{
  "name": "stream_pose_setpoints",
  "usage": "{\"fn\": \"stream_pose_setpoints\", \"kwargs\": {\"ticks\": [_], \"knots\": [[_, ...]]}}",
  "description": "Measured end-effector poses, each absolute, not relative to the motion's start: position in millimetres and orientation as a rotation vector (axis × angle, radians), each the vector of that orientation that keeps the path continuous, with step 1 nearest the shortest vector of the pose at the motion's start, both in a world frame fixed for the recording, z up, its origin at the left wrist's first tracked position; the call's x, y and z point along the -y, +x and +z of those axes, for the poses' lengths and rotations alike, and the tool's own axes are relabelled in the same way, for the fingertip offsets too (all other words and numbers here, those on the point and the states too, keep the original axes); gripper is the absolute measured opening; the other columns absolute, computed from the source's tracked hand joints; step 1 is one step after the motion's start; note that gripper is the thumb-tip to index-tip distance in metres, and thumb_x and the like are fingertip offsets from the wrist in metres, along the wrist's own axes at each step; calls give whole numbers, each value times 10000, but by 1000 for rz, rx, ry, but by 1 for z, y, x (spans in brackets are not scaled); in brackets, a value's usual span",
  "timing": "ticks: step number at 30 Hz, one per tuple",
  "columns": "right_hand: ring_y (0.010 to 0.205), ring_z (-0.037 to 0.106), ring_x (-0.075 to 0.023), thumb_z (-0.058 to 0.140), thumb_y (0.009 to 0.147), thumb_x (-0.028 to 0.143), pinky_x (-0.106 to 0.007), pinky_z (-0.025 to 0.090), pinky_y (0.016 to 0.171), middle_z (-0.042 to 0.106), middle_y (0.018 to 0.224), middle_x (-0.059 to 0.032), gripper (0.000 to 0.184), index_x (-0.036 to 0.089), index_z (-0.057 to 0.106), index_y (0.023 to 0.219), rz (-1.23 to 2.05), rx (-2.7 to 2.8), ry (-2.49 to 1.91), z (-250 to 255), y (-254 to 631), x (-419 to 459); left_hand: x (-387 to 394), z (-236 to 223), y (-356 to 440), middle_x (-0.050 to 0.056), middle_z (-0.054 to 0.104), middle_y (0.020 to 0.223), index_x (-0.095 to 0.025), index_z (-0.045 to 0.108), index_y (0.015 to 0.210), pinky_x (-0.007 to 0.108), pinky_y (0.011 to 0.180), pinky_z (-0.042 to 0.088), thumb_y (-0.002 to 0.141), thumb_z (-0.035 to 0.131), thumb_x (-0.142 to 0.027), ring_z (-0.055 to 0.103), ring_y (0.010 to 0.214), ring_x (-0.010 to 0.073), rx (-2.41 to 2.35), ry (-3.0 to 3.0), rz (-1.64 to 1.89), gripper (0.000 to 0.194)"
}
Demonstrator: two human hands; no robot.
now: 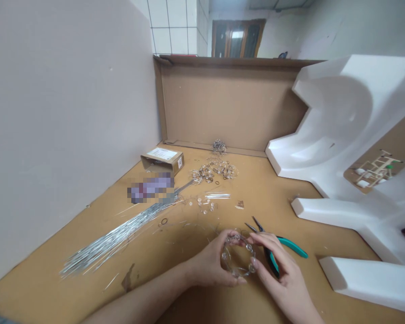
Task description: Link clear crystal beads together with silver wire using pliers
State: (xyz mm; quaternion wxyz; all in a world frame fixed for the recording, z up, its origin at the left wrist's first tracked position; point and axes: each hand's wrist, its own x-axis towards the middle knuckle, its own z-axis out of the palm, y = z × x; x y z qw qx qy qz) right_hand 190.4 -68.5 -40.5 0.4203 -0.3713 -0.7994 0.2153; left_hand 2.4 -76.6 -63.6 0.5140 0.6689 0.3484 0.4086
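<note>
Between my two hands is a round wire ring with clear beads [224,256], lifted a little over the table. My left hand [211,261] grips its left side, fingers at the top and thumb below. On the right side, the fingertips and thumb of my right hand [280,270] pinch the ring by a bead. Partly behind my right hand lie needle-nose pliers [292,247] with teal and black handles, their jaws pointing up and left. A smaller group of clear beads on wire [207,206] rests beyond my hands.
A bundle of silvery wires [121,234] lies at left, near a blurred purple object [151,186] and a small open cardboard box [164,157]. Beaded wire pieces [226,170] are heaped farther back. White foam blocks [327,211] line the right; a cardboard panel [229,105] stands behind.
</note>
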Motion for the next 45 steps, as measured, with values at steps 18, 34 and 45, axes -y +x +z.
{"fn": "stream_pose_setpoints", "kwargs": {"ticks": [18,34,45], "knots": [[1011,563,-212,489,808,393,-324,448,874,610,1113,-64,366,247,523,1142,846,1628,-1204,-54,191,66,75,-71,3,109,472,1208,-179,372,1169,396,992,314,546,746,-159,440,1136,237,-776,1587,1085,727],[1292,217,-291,567,738,423,-478,250,1018,224,1435,-114,866,217,53,1403,907,2192,-1072,-61,181,72,71,-74,3,133,500,1166,-170,348,1160,430,968,331,570,761,-189,463,1115,263,-695,1427,1125,720],[1258,311,-250,597,644,217,-437,280,1010,291,1398,-128,912,198,64,1384,1159,1793,-1138,-76,157,83,74,-76,14,132,428,1209,-203,286,1223,416,976,318,520,803,-239,461,1097,267,-610,1352,1275,873]]}}
